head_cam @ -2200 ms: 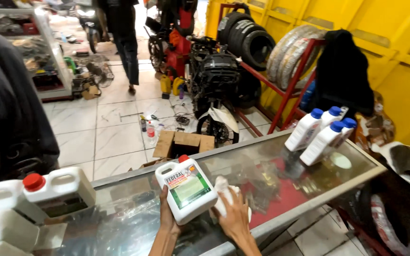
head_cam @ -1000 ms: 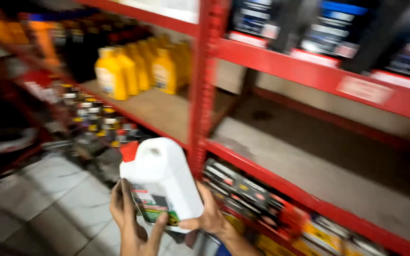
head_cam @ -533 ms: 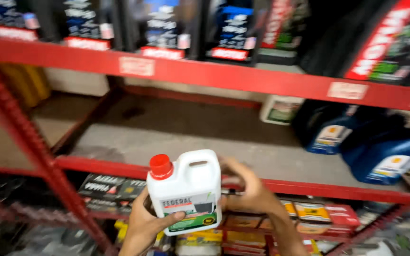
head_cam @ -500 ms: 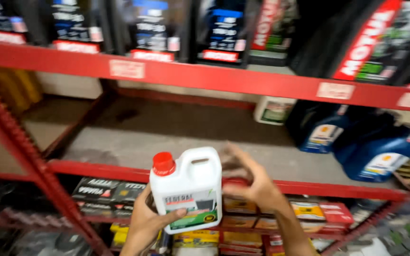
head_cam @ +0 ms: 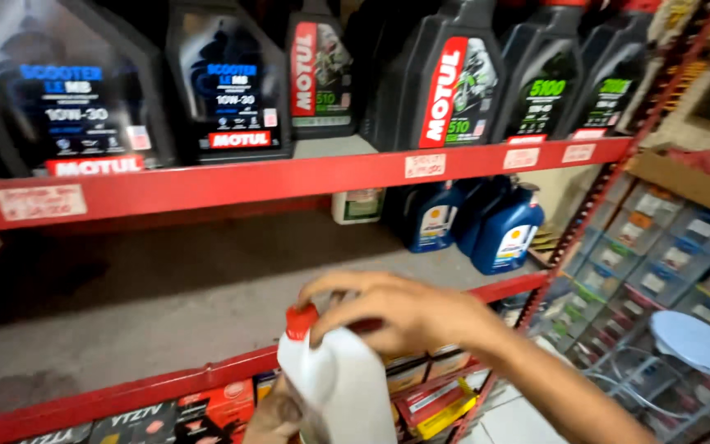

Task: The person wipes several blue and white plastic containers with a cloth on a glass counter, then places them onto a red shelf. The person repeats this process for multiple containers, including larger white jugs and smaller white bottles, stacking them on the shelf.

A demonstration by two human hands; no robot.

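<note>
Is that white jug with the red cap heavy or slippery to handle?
Probably weighty: the white jug is gripped by both the left hand and right hand. Its smooth plastic may be slippery. Its walls look stiff, and the red cap is on.

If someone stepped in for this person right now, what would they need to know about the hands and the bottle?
Right hand: fingers over the top of the white bottle, by its red cap.
Left hand: supports the bottle from below, mostly out of view.
Bottle: upright, held in front of the red shelf; the grey middle shelf board behind it is bare here, with blue bottles at its right end.
Done: bottle is in hand at the rack.
Left: it rests on no shelf yet.
</note>
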